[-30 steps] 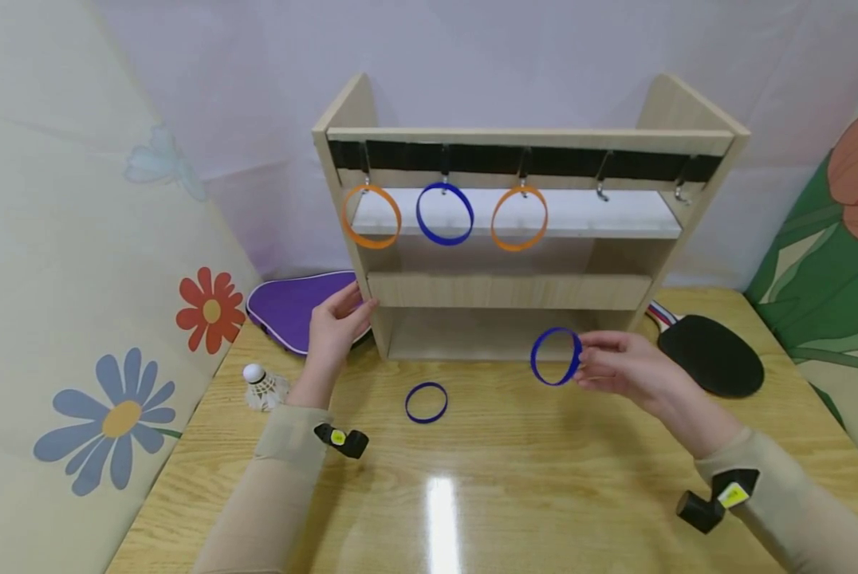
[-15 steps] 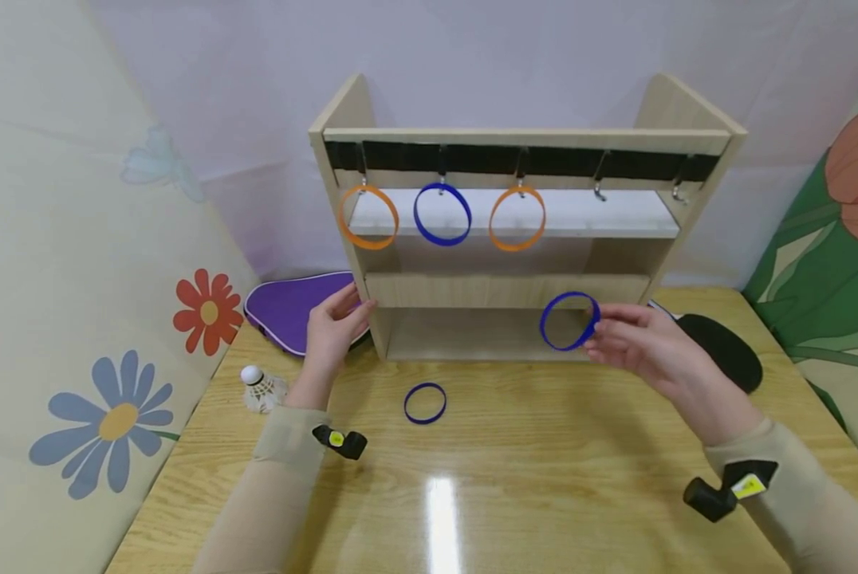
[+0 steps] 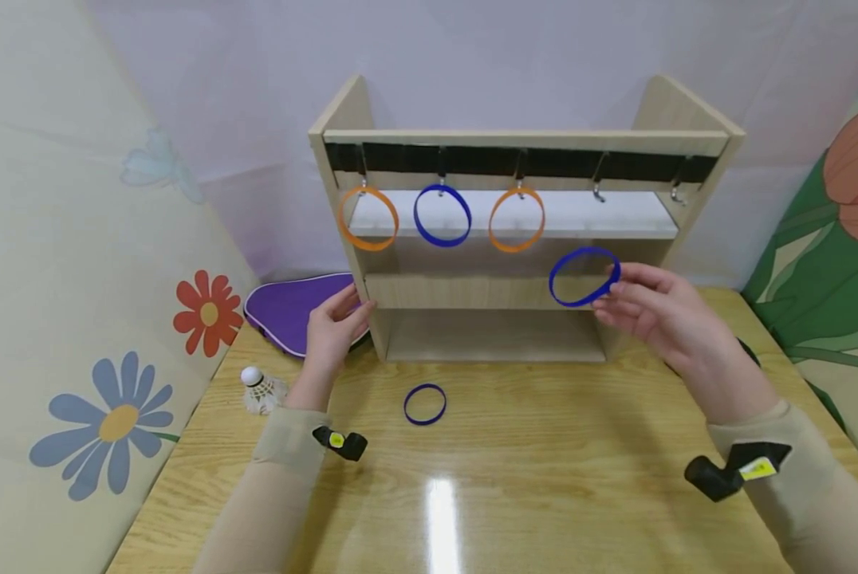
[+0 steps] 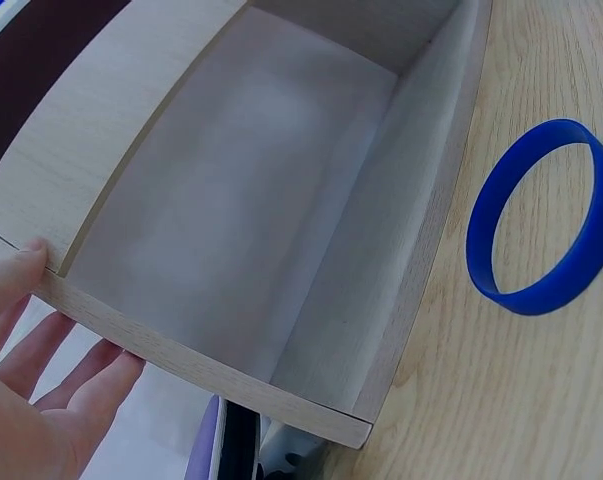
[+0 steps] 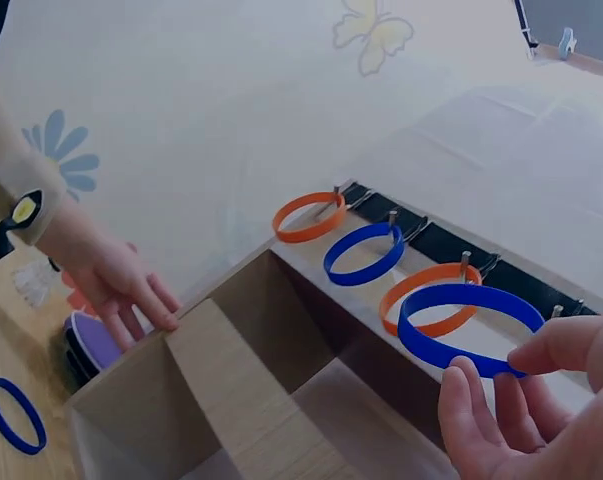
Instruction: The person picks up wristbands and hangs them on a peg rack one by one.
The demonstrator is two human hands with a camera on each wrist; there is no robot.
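Note:
My right hand (image 3: 669, 323) pinches a blue wristband (image 5: 431, 347) between thumb and fingers, in front of the wooden shelf's (image 3: 508, 291) right half and below the bare hooks. My left hand (image 3: 332, 323) holds the shelf's left side panel, thumb on the front edge and fingers along the outside. On the black strip's hooks hang an orange wristband (image 3: 371, 246), a blue wristband (image 3: 443, 242) and another orange wristband (image 3: 518, 248). The two hooks at the right, one of them a silver hook (image 3: 599, 194), carry nothing. A further blue wristband (image 4: 484, 220) lies on the table before the shelf.
A purple paddle case (image 3: 289, 311) lies behind my left hand, with a shuttlecock (image 3: 262, 391) near it on the wooden table (image 3: 529, 470). My right wrist mostly hides a black table tennis paddle (image 3: 748, 351). A pale cloth wall (image 3: 508, 64) stands behind the shelf.
My right hand has risen and moved slightly right with the blue wristband, from near the table to the level of the middle board, and the wristband has tilted. My left hand stays put.

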